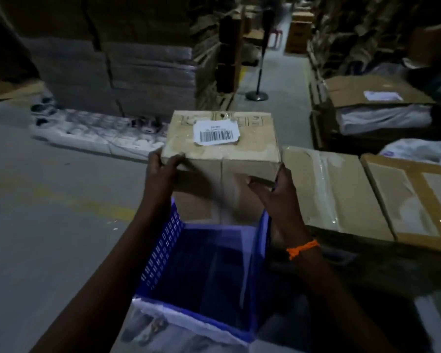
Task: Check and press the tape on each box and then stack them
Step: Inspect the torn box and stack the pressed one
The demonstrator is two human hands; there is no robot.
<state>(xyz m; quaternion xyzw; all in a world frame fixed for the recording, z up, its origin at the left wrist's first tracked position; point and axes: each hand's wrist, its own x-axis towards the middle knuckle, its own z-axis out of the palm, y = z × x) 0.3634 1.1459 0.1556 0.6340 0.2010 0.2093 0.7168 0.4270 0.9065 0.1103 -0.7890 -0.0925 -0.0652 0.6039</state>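
Blue crate (pixel 163 245), both hands (pixel 163 171) w/ box (pixel 222 143).

Dim, grainy view (edges darkest), soft blur, wide-angle bending at borders.

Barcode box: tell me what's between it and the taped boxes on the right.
Nothing visible. Both hands, left hand and right hand, hold the barcode box directly beside the taped boxes, whose tops are bare.
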